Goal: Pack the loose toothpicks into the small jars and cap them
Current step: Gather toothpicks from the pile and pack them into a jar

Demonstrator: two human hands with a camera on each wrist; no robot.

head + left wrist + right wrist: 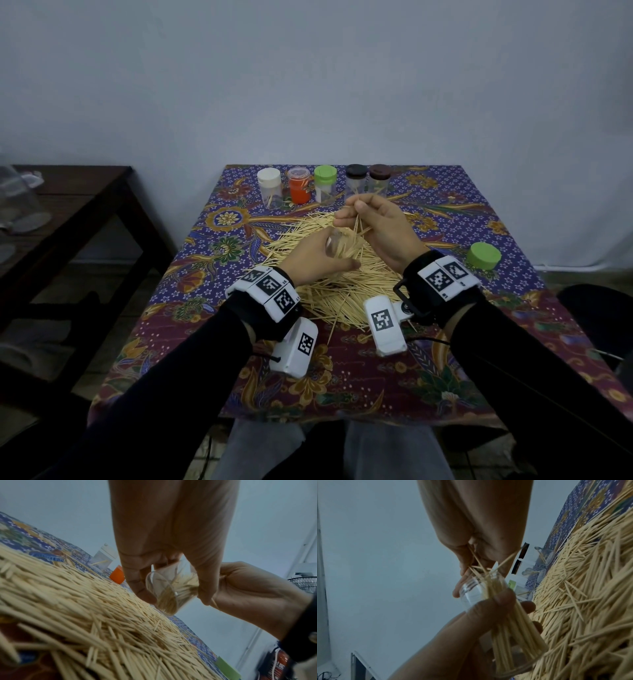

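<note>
My left hand (333, 246) grips a small clear jar (171, 595), uncapped and tilted, partly filled with toothpicks. It hovers just over the big pile of loose toothpicks (342, 284) in the middle of the table. My right hand (352, 214) pinches a small bunch of toothpicks (476, 563) and holds them at the jar's mouth (471, 586), their lower ends inside it. A loose green cap (484, 257) lies on the cloth to the right. In the right wrist view my left thumb (489, 609) wraps the jar's side.
Along the table's back edge stand several capped jars: white (269, 186), orange (299, 186), green (325, 183), black (356, 181) and brown (379, 180). A patterned cloth (376, 370) covers the table. A dark side table (68, 192) stands to the left.
</note>
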